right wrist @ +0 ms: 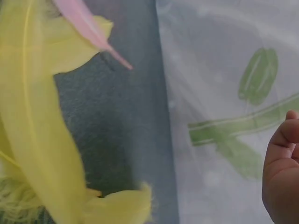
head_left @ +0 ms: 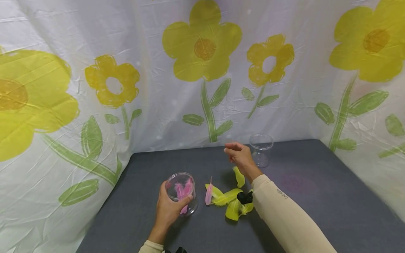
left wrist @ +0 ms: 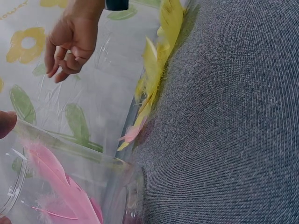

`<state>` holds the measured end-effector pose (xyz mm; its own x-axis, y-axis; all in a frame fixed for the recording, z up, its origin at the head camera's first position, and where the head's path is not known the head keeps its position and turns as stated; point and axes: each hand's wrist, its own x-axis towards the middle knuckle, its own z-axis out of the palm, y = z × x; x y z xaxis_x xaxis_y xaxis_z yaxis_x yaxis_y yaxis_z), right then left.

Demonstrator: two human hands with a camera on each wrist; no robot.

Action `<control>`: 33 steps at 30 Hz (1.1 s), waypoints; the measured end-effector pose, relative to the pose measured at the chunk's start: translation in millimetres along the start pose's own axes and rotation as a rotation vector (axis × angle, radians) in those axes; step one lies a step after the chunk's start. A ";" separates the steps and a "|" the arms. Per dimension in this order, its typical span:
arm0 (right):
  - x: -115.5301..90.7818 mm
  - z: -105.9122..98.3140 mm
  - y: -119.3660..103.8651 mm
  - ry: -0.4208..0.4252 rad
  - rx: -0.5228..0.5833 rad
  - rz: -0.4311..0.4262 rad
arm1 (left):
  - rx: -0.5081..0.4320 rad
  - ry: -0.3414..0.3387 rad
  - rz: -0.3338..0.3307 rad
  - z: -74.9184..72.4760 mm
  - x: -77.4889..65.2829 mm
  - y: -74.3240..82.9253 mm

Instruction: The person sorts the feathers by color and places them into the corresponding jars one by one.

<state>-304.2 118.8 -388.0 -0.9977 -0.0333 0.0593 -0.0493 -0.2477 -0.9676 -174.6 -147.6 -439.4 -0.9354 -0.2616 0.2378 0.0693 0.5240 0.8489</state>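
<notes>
My left hand grips a clear plastic cup, thumb along its near side. Several pink feathers stand inside; the left wrist view shows the same feathers close up through the wall. Raised behind a loose pile of yellow feathers is my right hand, its fingers loosely bent and nothing visible between them. A single pink feather lies at the left side of that pile. In the right wrist view, part of my right hand shows at the right edge.
A second clear cup, footed and wide-rimmed, stands at the back of the table, just right of my right hand. Grey cloth covers the table. Behind it hangs a white curtain printed with yellow flowers.
</notes>
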 end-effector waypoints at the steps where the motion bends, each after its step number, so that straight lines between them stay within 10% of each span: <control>1: 1.0 -1.0 2.0 0.002 -0.008 0.008 | 0.002 0.000 0.001 -0.1 0.2 0.1; 33: 17.8 -0.4 71.4 -0.442 -0.221 0.372 | -0.015 0.023 0.042 0.9 0.2 -3.4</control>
<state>-325.5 100.9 -456.1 -0.8383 -0.4886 -0.2419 0.2430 0.0623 -0.9680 -175.4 -148.7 -442.7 -0.9235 -0.2581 0.2836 0.1135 0.5224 0.8451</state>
